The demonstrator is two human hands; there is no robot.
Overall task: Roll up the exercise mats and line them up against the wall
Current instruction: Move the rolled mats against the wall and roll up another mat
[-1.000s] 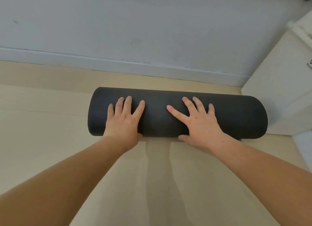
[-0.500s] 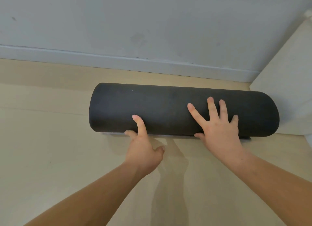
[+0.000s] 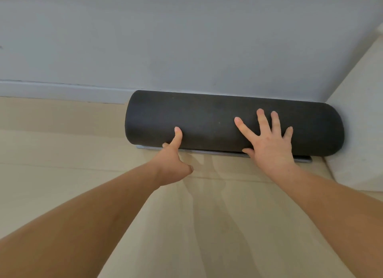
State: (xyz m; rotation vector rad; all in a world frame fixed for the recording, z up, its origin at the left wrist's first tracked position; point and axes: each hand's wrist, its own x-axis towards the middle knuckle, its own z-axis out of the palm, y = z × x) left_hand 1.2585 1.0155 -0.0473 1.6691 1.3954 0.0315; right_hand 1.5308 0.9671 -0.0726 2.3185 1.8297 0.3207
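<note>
1 mat point(image 3: 207, 122), rolled, against wall point(image 3: 186, 39), right end by cabinet point(image 3: 362, 111) | free floor point(image 3: 51, 132) left | left grip point(image 3: 172, 165): straight index on mat | right grip point(image 3: 271, 149): splayed flat

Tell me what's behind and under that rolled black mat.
Behind the rolled mat stand the grey wall and its baseboard, seemingly touching it. Under its front edge a thin flap pokes out onto the floor. The floor beneath is covered.

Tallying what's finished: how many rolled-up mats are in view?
1. The black rolled mat lies along the wall, near the right corner. Others may lie out of frame.
</note>
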